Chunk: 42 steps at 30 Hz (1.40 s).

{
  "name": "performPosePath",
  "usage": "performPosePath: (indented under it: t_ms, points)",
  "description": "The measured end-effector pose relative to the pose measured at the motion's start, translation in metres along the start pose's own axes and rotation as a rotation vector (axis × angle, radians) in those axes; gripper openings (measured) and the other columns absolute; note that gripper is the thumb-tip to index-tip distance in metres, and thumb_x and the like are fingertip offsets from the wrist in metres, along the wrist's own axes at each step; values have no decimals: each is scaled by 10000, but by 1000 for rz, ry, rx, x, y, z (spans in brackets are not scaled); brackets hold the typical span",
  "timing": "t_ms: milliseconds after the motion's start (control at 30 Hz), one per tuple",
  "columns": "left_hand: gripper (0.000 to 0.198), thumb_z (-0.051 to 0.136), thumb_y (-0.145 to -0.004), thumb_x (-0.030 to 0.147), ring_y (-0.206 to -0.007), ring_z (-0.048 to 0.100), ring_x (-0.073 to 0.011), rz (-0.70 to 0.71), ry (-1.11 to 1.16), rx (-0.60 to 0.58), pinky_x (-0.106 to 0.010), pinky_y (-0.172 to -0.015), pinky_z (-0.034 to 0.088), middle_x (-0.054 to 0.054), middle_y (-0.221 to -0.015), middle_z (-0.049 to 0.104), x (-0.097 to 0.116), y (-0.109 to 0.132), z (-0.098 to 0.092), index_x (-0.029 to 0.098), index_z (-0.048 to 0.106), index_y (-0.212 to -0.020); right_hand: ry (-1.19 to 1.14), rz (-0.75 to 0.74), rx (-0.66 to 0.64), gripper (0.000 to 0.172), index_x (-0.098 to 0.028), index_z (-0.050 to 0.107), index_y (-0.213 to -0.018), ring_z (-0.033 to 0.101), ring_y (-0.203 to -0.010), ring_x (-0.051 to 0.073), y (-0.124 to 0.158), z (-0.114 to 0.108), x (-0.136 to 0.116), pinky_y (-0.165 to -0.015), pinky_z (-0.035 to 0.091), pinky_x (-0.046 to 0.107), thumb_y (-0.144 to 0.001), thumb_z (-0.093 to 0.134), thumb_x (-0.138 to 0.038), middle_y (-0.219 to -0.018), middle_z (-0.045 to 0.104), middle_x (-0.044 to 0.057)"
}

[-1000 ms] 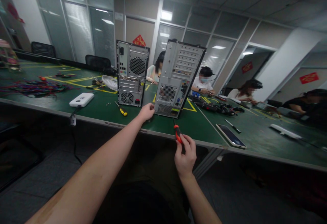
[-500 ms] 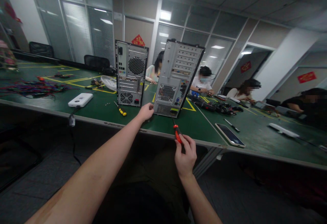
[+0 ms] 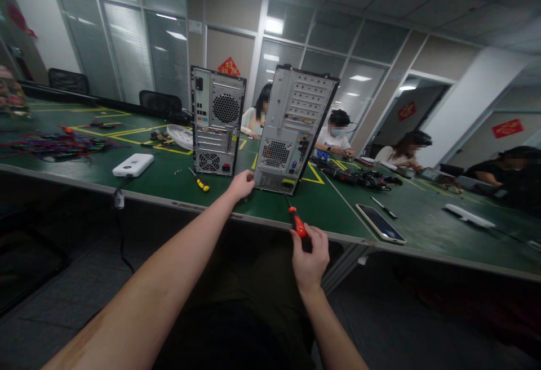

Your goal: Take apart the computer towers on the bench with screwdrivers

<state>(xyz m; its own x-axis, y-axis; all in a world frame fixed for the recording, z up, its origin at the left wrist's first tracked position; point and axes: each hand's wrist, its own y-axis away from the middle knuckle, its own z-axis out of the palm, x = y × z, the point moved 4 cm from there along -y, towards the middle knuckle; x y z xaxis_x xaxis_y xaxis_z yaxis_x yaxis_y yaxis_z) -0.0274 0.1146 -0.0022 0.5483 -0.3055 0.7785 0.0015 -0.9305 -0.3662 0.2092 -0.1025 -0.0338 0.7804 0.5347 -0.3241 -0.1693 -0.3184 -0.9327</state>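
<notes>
A grey computer tower (image 3: 293,128) stands tilted on the green table (image 3: 169,175), its back panel facing me. My left hand (image 3: 242,184) is closed on its lower left corner. My right hand (image 3: 310,260) hovers at the table's front edge, fingers wrapped round a red-and-black screwdriver (image 3: 297,221) whose tip points toward the tower's base. A second tower (image 3: 217,128) stands upright just to the left.
A yellow-handled screwdriver (image 3: 200,181) and a white box (image 3: 133,165) with a cable lie left of the towers. A phone (image 3: 380,223) lies at the right. Coloured wires (image 3: 59,146) are piled far left. Several seated people work across the table.
My right hand has slid down the screwdriver's handle, baring more of the red grip. The left hand and the tower have stayed put.
</notes>
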Motion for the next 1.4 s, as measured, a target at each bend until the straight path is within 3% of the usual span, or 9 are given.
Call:
performPosePath:
  t_ms: [167, 367, 500, 867, 967, 1167, 1267, 1400]
  points:
    - [276, 644, -861, 133, -1022, 715, -201, -11, 5, 4, -291, -952, 540, -74, -1123, 790, 1, 0, 0, 183, 734, -1117, -20, -67, -49, 277, -240, 736, -1251, 706, -1104, 227, 4, 5, -5, -964, 603, 416, -1033, 581, -169, -1203, 704, 105]
    - [270, 616, -855, 108, -988, 719, -198, 7, 1, 15, -299, -952, 544, -78, -1066, 789, 0, -2, 2, 166, 737, -1089, 29, -24, -14, 206, -189, 738, -1153, 707, -988, 236, 2, 3, -2, -883, 618, 407, -981, 732, -303, -1057, 710, 100]
    - [266, 625, -861, 118, -990, 716, -192, 6, 3, 8, -289, -935, 543, -72, -1084, 788, 0, -2, 2, 169, 731, -1099, 22, -26, -6, 205, -195, 744, -1160, 709, -976, 233, 1, 2, -2, -882, 618, 409, -989, 718, -306, -1055, 711, 97]
    - [266, 627, -881, 138, -1013, 716, -191, -5, 7, -2, -278, -932, 540, -70, -1117, 787, -1, -1, 2, 182, 725, -1123, 15, -68, -39, 374, -253, 694, -1372, 691, -1205, 259, 4, 4, -3, -1014, 603, 461, -1045, 540, -158, -1313, 686, 135]
    - [267, 631, -881, 141, -1020, 716, -191, -12, 11, -2, -279, -940, 538, -71, -1124, 786, 0, -1, 1, 182, 724, -1127, 22, -58, -20, 322, -229, 705, -1332, 712, -1138, 252, 3, 3, -5, -977, 613, 442, -1041, 575, -185, -1240, 709, 132]
    - [263, 626, -879, 139, -1017, 715, -204, -14, 8, -7, -300, -932, 542, -85, -1121, 785, 1, 0, 0, 171, 723, -1121, 11, -33, 2, 168, -178, 709, -1073, 704, -901, 223, -1, 0, -3, -827, 625, 387, -963, 759, -295, -961, 715, 79]
    - [256, 621, -873, 119, -1013, 717, -202, -16, 3, 5, -300, -946, 540, -81, -1102, 788, 1, 0, 1, 175, 725, -1101, 20, -50, -7, 184, -193, 724, -1162, 712, -980, 236, 0, 2, -3, -873, 624, 411, -998, 697, -271, -1059, 719, 101]
    - [255, 632, -863, 121, -999, 719, -196, -12, 6, 11, -290, -947, 543, -67, -1085, 789, -1, -1, 2, 186, 732, -1088, -24, -84, -58, 331, -246, 712, -1313, 705, -1117, 237, 3, 8, -6, -961, 604, 416, -1025, 575, -156, -1231, 699, 112]
